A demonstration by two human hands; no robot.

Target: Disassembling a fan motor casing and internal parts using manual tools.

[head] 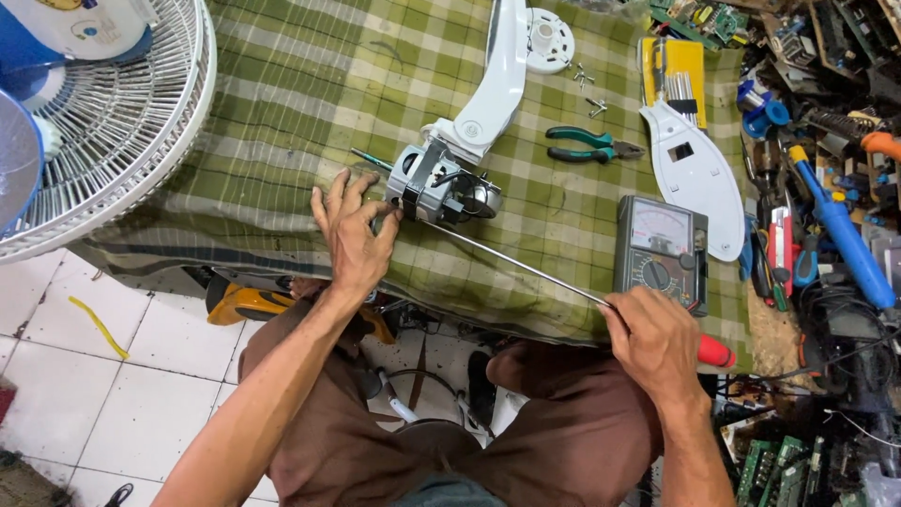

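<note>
1. The left hand point(355, 237) lies on the green checked cloth point(282, 103), fingers spread and loose, their tips touching the left end of the fan motor point(439, 183); it steadies the motor and grips nothing.
2. The motor sits near the middle of the table, a grey and black block still joined to the white fan neck point(493, 80), which runs away toward 12 o'clock.
3. The right hand point(657, 340) is at 4 o'clock from the motor, at the table's near edge, fingers clenched around the red handle point(715, 352) of a long screwdriver point(526, 266).
4. The screwdriver's thin steel shaft runs from that fist toward 10 o'clock, and its tip reaches the underside of the motor; the exact contact spot is too small to tell.
5. Just at 12 o'clock of the right hand lies a dark analogue multimeter point(662, 252), flat on the cloth.
6. Green-handled pliers point(591, 145) rest at 2 o'clock from the motor, with loose screws point(589, 92) beyond them.
7. A white plastic cover point(699, 174) lies right of the pliers.
8. A white fan grille point(113, 122) hangs over the table's far left corner, at 9 o'clock.
9. Tools crowd the right edge, a blue-handled one point(845, 239) among them.
</note>
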